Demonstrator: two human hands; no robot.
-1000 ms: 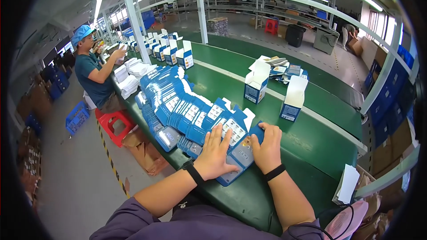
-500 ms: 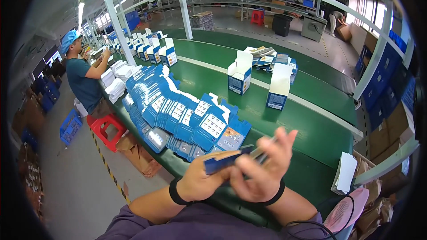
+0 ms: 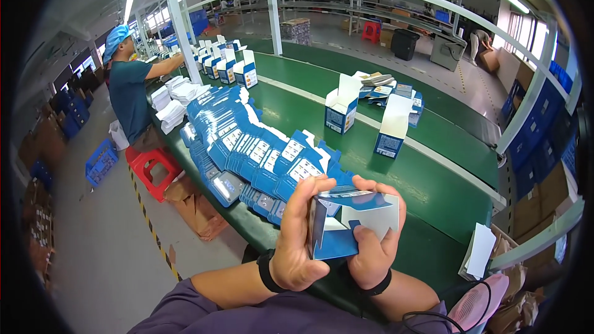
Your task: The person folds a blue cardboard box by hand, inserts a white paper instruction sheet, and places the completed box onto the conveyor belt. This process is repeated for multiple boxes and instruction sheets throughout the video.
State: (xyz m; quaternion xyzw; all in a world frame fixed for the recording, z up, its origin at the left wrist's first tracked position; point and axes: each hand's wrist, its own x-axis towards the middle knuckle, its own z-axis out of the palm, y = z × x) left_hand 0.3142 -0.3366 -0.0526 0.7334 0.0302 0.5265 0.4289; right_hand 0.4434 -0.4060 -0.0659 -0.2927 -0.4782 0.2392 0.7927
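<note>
head-worn fisheye, looking down, close

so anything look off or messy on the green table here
Nothing looks damaged or spilled. The flat blue cartons lie fanned in an overlapping row along the green table, loose but orderly. Two opened boxes stand upright with flaps up. The left hand and right hand hold a half-folded blue carton, its flaps open.

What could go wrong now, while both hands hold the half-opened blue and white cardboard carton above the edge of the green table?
1. The left hand and right hand squeeze the half-opened blue and white cardboard carton; its thin walls may crease.
2. The carton is held near the edge of the green table, so if it slips it could fall to the floor.
3. The long stack of flat blue cartons lies close; an elbow might push it.
</note>
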